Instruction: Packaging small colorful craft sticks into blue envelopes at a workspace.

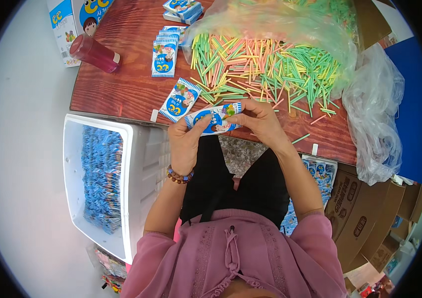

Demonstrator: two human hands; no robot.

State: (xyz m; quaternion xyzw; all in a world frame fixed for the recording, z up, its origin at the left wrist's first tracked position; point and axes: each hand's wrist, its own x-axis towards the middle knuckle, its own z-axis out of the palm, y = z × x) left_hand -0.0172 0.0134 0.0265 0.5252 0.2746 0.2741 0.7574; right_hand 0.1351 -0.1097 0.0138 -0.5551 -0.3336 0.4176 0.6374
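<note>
Between both hands, just over the table's front edge, I hold a small blue and white packet point(214, 120). My left hand point(185, 144) pinches its left end with thumb and fingers. At the other end, my right hand point(261, 121) grips the packet with its thumb across the front. A second packet point(180, 100) of the same kind lies on the table just beyond my left hand. Past my right hand spreads a heap of thin green, yellow and pink sticks point(270, 64), spilling from a large clear plastic bag point(270, 22).
More packets point(164, 57) lie in an overlapping row, with a stack point(183, 10) behind. A pink-red bottle point(95, 53) lies at the left of the wooden table point(131, 94). A white foam box point(127, 174) full of packets stands left. Crumpled plastic point(377, 114) hangs over the right edge near cardboard boxes point(365, 208).
</note>
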